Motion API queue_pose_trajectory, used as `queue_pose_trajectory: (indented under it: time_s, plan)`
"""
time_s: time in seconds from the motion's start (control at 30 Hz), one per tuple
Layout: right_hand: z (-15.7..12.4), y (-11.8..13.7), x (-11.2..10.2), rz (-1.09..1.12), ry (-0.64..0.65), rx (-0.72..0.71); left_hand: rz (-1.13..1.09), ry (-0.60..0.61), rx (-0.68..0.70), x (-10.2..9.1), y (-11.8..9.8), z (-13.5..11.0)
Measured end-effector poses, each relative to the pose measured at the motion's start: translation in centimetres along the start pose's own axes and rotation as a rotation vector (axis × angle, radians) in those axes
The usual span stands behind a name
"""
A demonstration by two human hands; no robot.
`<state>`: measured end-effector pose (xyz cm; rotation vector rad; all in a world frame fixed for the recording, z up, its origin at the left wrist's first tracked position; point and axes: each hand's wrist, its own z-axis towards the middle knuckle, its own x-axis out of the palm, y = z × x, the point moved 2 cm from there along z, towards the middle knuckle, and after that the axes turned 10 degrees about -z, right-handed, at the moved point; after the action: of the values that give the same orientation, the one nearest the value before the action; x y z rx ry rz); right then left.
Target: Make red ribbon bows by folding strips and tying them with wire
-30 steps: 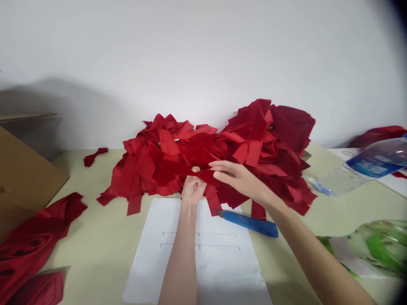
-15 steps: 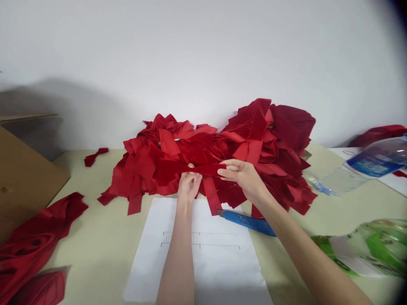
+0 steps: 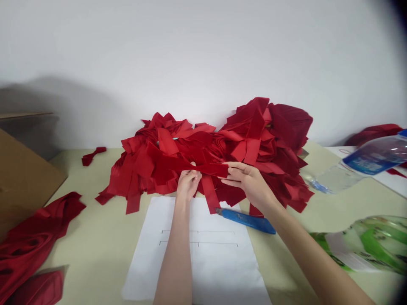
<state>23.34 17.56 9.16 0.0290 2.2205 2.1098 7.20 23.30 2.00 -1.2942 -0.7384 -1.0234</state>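
Observation:
A red ribbon strip [image 3: 211, 169] stretches sideways between my hands, in front of the big heap of red ribbon pieces [image 3: 238, 144]. My left hand [image 3: 188, 183] pinches it near its narrowed, gathered middle. At its right end, my right hand [image 3: 243, 176] holds it between thumb and fingers. The strip's left part blends into the heap, so its far end is hard to make out. Below my hands lies a white paper sheet [image 3: 219, 271] with two thin marked lines. A blue utility knife [image 3: 246, 219] rests across the sheet's upper right edge.
A cardboard box [image 3: 25, 173] stands at the left, with folded red fabric [image 3: 38, 237] before it. One small red bow [image 3: 93, 156] lies near the wall. On the right are a clear bottle with a blue label [image 3: 365, 163] and a green-labelled bottle [image 3: 365, 243].
My left fingers have closed further over the strip's middle. The right fingers have shifted slightly at its end, and the view has moved a little.

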Motion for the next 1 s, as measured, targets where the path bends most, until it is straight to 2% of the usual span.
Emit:
queue_pose_trajectory:
  time_s: [0.07,0.17,0.27,0.4,0.5,0.57,0.63,0.7,0.8,0.9,0.97,1.0]
  plan:
    - [-0.6,0.3,-0.6,-0.060,-0.013,-0.041,0.014,0.005,-0.006,0.1,0.0,-0.1]
    - [-2.4,1.7,-1.9,-0.211,-0.032,-0.179,0.044,0.009,-0.032,0.5,0.3,-0.3]
    - [-5.6,3.8,-3.7,-0.385,-0.075,-0.310,0.065,0.020,-0.068,1.6,0.7,-0.5]
    - [-10.9,5.8,-6.7,-0.720,-0.201,-0.390,0.094,0.074,-0.136,3.6,0.6,-1.1]
    - [-14.1,4.8,-8.5,-1.013,-0.156,-0.369,0.152,0.129,-0.234,4.6,-0.4,-2.4]
    - [-15.6,3.2,-9.2,-1.220,-0.149,-0.426,0.204,0.156,-0.309,4.7,-1.3,-3.6]
    - [-16.6,1.1,-9.5,-1.487,-0.174,-0.609,0.250,0.168,-0.373,4.2,-2.3,-5.0]
    - [-17.1,-1.3,-9.5,-1.846,-0.070,-0.780,0.278,0.169,-0.425,3.6,-3.1,-6.4]
    - [-16.8,-4.0,-9.5,-2.065,0.051,-0.899,0.286,0.150,-0.476,2.7,-3.9,-8.2]
    - [-15.1,-4.8,-9.3,-2.007,0.013,-0.767,0.275,0.110,-0.515,2.0,-4.4,-9.7]
    - [-13.2,-4.6,-8.6,-1.866,-0.053,-0.619,0.272,0.085,-0.552,1.6,-4.6,-10.8]
    - [-12.2,-4.5,-8.0,-1.790,-0.033,-0.565,0.273,0.076,-0.573,1.3,-4.7,-11.3]
